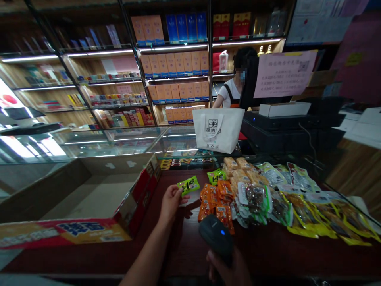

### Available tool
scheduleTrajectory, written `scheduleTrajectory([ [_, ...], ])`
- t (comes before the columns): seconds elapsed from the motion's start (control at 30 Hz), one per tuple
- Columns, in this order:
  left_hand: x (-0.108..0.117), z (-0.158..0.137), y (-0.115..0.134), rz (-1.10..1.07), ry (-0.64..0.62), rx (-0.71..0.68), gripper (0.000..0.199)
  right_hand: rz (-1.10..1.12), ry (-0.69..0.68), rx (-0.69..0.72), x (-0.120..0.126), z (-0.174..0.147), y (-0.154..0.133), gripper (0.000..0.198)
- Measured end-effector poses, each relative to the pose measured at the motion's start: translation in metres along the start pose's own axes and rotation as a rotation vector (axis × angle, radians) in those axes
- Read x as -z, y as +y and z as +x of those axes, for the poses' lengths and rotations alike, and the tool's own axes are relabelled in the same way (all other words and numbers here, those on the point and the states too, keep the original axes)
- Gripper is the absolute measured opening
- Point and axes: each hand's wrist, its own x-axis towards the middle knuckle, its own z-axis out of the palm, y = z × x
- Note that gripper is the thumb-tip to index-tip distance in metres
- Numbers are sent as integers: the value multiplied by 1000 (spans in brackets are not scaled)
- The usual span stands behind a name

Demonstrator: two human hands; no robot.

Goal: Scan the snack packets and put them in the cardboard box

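Note:
Between the fingertips of my left hand [172, 203] is a small green snack packet [189, 185], lifted above the dark red counter. My right hand [233, 268], low in the view, grips a black barcode scanner [216, 236] with a blue light on its top. Just beyond the scanner lies a pile of orange snack packets [214, 198]. A second green packet [216, 176] rests behind them. To their right are wrapped tan snacks [242, 171], clear bags with dark contents [253, 198] and yellow-edged pouches [303, 216].
A shallow open cardboard box [125, 218] stands at the left. A white tote bag [218, 129] sits on the glass case behind the snacks. Someone in a white shirt [233, 91] is across the counter, beside a monitor with a pink notice [284, 74]. Stocked shelves [175, 65] line the back.

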Motion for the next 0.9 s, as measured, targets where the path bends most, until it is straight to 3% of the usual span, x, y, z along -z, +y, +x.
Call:
scheduleTrajectory([
  [0.17, 9, -48, 14, -63, 33, -38, 42, -31, 107, 78, 0, -7, -18, 55],
  [0.43, 9, -87, 26, 58, 68, -186, 26, -277, 78, 138, -1, -29, -72, 45],
  [0.9, 5, -96, 25, 71, 50, -184, 23, -390, 25, 115, 6, -26, -65, 42],
])
